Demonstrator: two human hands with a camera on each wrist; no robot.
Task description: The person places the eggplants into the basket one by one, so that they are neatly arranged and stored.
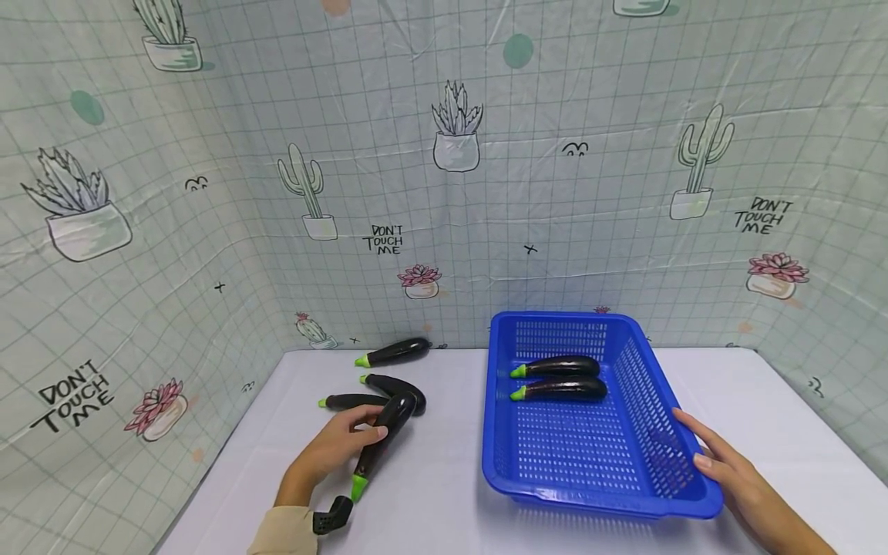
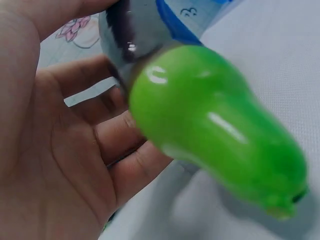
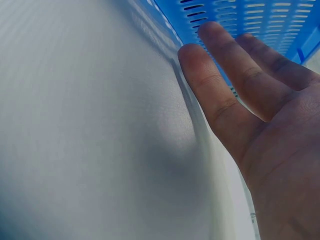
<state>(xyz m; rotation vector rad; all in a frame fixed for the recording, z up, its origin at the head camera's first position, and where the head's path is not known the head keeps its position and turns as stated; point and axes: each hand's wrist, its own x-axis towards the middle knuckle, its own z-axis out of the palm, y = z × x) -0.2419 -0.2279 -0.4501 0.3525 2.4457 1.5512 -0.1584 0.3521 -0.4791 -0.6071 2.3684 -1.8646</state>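
On the left of the white table (image 1: pixel 447 478), the left hand (image 1: pixel 340 441) grips a dark eggplant (image 1: pixel 398 416) between thumb and fingers, its green stem end pointing near and its far end overlapping a curved eggplant (image 1: pixel 402 387), though whether those two touch I cannot tell. Another eggplant (image 1: pixel 350 401) lies just left of the curved one, and one more (image 1: pixel 401 351) lies farther back. To the right, the right hand (image 1: pixel 745 482) rests nearly straight fingers on the right side of a blue basket (image 1: pixel 576 447), where two eggplants (image 1: pixel 565 388) lie side by side toward the far end, stems left
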